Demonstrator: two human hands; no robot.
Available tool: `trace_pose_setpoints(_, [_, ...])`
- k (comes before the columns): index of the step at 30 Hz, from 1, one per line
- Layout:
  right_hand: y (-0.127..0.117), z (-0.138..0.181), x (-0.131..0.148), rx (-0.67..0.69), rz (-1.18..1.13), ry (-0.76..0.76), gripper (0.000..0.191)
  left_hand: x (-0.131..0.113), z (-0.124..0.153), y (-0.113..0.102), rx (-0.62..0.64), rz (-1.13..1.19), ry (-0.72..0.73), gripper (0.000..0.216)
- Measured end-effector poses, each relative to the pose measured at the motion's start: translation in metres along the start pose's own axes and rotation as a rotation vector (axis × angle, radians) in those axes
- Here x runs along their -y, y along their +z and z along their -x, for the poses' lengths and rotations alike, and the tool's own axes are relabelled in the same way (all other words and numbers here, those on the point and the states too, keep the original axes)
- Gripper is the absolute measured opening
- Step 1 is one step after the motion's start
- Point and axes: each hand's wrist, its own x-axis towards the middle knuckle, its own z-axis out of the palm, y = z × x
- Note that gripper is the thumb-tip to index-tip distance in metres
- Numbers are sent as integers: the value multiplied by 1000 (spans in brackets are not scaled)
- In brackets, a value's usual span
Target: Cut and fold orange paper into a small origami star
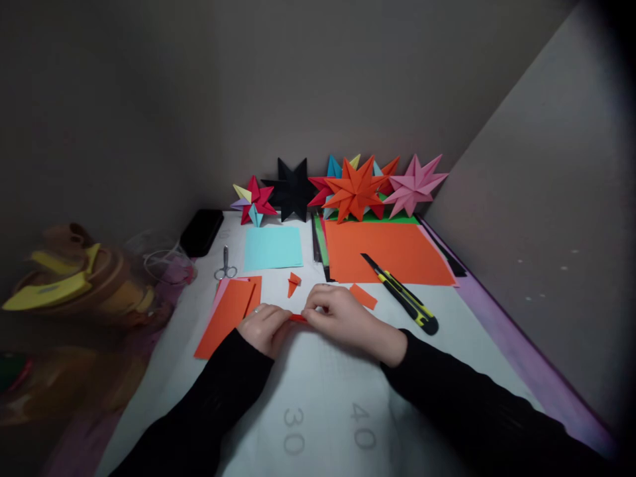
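Note:
My left hand [265, 328] and my right hand [342, 318] meet at the middle of a white cutting mat [318, 397]. Both are closed on a small folded piece of orange paper [298, 318], of which only a thin strip shows between the fingers. A folded orange unit [293, 283] lies just beyond the hands. A small orange scrap [364, 296] rests by my right hand. A stack of orange paper squares [229, 313] lies under and left of my left hand.
A yellow-black utility knife [402, 296] lies right of the hands, on a large orange sheet [387, 252]. Scissors [226, 267] and a light blue sheet [273, 248] lie further back. Several paper stars [355, 189] lean on the back wall. A black case [201, 232] sits far left.

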Motion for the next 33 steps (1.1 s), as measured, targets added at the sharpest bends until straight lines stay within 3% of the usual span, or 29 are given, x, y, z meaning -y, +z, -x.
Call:
trace_pose_setpoints(5, [-2,-1,1,4,-38,-28,17,-3,-2,-2,6,71,-33,18])
trace_pose_setpoints(10, [-2,-3,0,-95,-87,-136,17,-11,-9,-9,133,271,-316,15])
trace_pose_setpoints(13, [1,-5,-10,-188,-99,-101,18,-14,-12,-11,169,352,-463,17])
trace_pose_setpoints(19, [-1,-6,-24,-97,-34,-12,13,-12,-13,-9,18,372,-584,22])
trace_pose_setpoints(23, [0,-6,-24,-72,-133,63,13,-7,-12,-5,-96,425,-651,22])
trace_pose_setpoints(29, [13,-3,-31,18,-384,233,14,-7,-12,-6,-118,471,-571,21])
trace_pose_setpoints(33, [14,-3,-30,-45,-344,134,15,-9,-12,-11,-139,350,-501,19])
